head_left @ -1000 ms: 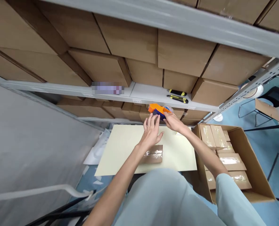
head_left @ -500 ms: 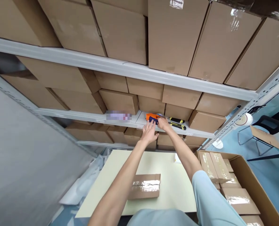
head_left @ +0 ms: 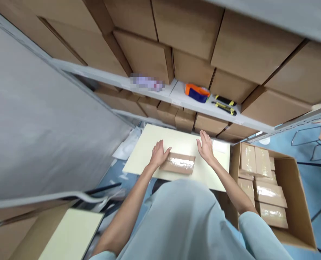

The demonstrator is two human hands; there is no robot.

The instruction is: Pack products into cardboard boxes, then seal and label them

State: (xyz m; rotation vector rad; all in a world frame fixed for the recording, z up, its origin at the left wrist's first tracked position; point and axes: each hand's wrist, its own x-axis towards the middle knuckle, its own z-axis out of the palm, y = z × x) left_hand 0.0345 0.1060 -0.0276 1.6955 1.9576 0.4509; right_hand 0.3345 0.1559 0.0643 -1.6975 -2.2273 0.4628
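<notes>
A small cardboard box (head_left: 178, 163), with shiny clear tape along its top, lies on the pale yellow table (head_left: 146, 144). My left hand (head_left: 159, 154) is open at the box's left end, its thumb by the upper left corner; whether it touches is hard to tell. Apart from the box, to its right, my right hand (head_left: 206, 147) is open over the table with fingers stretched, holding nothing. Up on the white shelf rests an orange and blue tape dispenser (head_left: 197, 94). Beside it lie black and yellow utility knives (head_left: 224, 107).
A large open carton (head_left: 296, 195) to the right contains several taped small boxes (head_left: 270, 193). Brown boxes (head_left: 190, 65) fill the shelves ahead. A grey wall (head_left: 41, 126) stands on the left, with white plastic bags (head_left: 128, 144) on the floor. A white paper (head_left: 220, 146) lies at the table's right.
Both hands have come down from the shelf to the table, moving apart. The tape dispenser, touched before, now sits on the shelf by itself. My view has tilted downward.
</notes>
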